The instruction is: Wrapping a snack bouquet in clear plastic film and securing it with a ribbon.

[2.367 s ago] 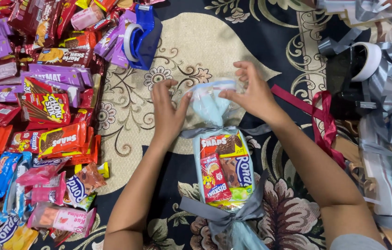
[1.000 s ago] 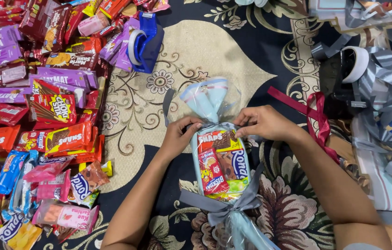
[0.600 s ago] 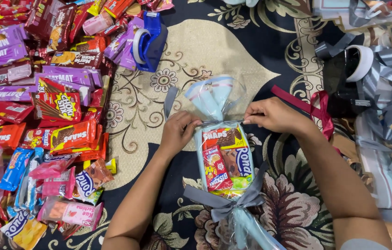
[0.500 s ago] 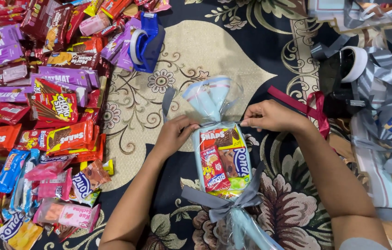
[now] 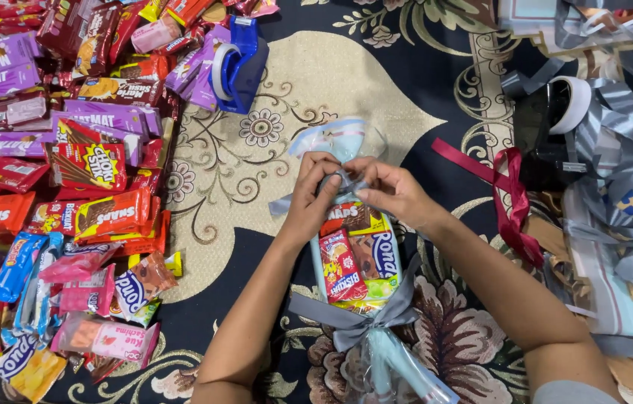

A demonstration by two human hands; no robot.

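A clear cellophane parcel of snack packets (image 5: 358, 258) lies on the patterned cloth, cinched near me with a grey ribbon bow (image 5: 358, 322). Its far end (image 5: 335, 140) is gathered into a pale blue ruffle. My left hand (image 5: 309, 198) and my right hand (image 5: 387, 191) meet at that far neck, both pinching a grey ribbon (image 5: 343, 185) wound around it. One ribbon tail (image 5: 280, 206) sticks out to the left of my left hand.
A heap of wrapped snacks (image 5: 54, 172) covers the left side. A blue tape dispenser (image 5: 240, 63) stands at the back. A dark red ribbon (image 5: 507, 198) lies to the right, beside loose grey ribbon (image 5: 616, 150) and a black tape dispenser (image 5: 552, 127).
My hands came down from the ruffled top to the parcel's neck, spread apart along the ribbon, and now have drawn together at the neck with the grey ribbon.
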